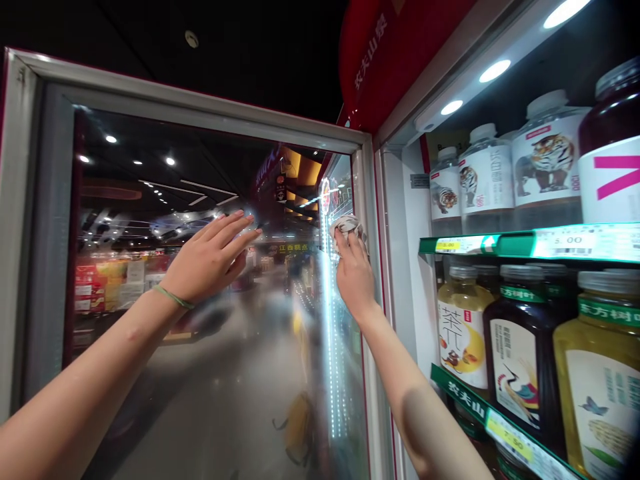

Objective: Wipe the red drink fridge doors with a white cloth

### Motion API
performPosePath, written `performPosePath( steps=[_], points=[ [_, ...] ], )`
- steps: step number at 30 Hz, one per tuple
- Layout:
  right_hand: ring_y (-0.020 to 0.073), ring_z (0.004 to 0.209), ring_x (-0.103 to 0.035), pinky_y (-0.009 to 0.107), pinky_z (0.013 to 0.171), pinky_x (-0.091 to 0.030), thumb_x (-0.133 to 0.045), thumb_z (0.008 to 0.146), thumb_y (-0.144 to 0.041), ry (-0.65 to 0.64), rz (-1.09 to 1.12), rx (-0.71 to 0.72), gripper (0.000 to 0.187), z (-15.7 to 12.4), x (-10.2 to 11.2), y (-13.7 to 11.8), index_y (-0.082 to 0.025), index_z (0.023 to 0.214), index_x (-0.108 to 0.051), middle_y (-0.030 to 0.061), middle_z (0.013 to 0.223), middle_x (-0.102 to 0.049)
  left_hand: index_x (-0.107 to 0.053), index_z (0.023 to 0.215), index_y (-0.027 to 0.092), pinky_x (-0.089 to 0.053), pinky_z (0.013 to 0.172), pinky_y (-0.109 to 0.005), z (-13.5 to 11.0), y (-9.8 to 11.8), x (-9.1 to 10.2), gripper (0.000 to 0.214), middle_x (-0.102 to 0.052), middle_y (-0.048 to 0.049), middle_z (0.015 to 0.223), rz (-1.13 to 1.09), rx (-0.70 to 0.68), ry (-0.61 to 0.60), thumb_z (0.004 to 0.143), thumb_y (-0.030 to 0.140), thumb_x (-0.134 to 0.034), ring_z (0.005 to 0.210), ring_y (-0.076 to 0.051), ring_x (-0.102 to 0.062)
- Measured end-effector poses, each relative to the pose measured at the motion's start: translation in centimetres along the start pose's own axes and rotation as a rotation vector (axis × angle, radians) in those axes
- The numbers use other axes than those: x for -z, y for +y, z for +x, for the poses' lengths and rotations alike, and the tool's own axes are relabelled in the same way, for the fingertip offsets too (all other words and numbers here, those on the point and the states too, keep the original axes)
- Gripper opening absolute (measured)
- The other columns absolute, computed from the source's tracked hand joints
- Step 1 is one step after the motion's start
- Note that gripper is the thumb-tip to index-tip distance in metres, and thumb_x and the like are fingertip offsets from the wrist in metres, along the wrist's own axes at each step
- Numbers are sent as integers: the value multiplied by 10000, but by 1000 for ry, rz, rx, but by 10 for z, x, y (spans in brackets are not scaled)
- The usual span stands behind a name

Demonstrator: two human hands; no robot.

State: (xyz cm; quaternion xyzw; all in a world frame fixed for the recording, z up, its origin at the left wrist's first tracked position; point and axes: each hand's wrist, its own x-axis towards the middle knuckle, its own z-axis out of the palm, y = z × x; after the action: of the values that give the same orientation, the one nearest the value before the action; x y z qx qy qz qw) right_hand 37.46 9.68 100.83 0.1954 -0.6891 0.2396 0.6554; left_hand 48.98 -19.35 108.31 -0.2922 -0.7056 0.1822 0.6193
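Observation:
My right hand [356,277] presses a crumpled white and brown patterned cloth [350,230] against the glass, close to the hinge-side edge of the open fridge door [200,110]. The fingers are curled over the cloth. My left hand [213,257], with a green band at the wrist, is held up in front of the door glass [240,367]. Its fingers are stretched out and it holds nothing. Whether its fingertips touch the glass I cannot tell.
On the right, inside the fridge, bottles with tiger labels [545,160] line the upper shelf [505,245]. Tea bottles [520,360] stand on the lower shelf [460,395]. A red header panel [370,60] is overhead. Shop shelves and a yellow bag [299,430] show in the glass.

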Motion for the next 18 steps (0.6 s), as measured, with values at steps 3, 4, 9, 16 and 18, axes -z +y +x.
performPosePath(
  steps=[3,4,9,16,18],
  points=[
    [294,1501,-427,559,1194,-445,-334,978,-82,16,37,-36,661,-1,1,-1,-300,1596,-418,89,1588,-495,-554,1429,280,-410,1231,-573,1,2,2,483,-547,-87,1538,7,5,-7,954,205,-522,1479,-296,-462],
    [299,1499,-429,565,1194,-444,-335,983,-88,27,40,-44,654,-4,0,-1,-300,1596,-419,93,1581,-502,-553,1429,277,-407,1233,-572,1,3,3,484,-546,-89,1538,12,6,-9,952,204,-519,1481,-295,-459],
    [273,1482,-452,536,1224,-411,-329,971,-59,24,35,12,654,-17,-1,-1,-295,1561,-480,84,1541,-544,-565,1411,229,-387,1251,-549,1,7,5,461,-553,-117,1526,54,-2,-12,956,186,-510,1491,-293,-446],
    [274,1496,-429,525,1222,-417,-327,969,-61,7,53,-2,654,-11,0,-9,-285,1566,-472,86,1566,-518,-546,1442,232,-365,1264,-553,1,9,3,520,-525,-122,1554,56,26,-19,929,147,-547,1512,-300,-412],
    [256,1499,-425,519,1250,-381,-314,977,-59,-33,63,89,647,-8,0,-13,-302,1548,-498,66,1573,-513,-552,1432,231,-374,1258,-553,3,10,3,497,-530,-121,1550,70,30,-20,941,153,-534,1509,-297,-418]
  ],
)
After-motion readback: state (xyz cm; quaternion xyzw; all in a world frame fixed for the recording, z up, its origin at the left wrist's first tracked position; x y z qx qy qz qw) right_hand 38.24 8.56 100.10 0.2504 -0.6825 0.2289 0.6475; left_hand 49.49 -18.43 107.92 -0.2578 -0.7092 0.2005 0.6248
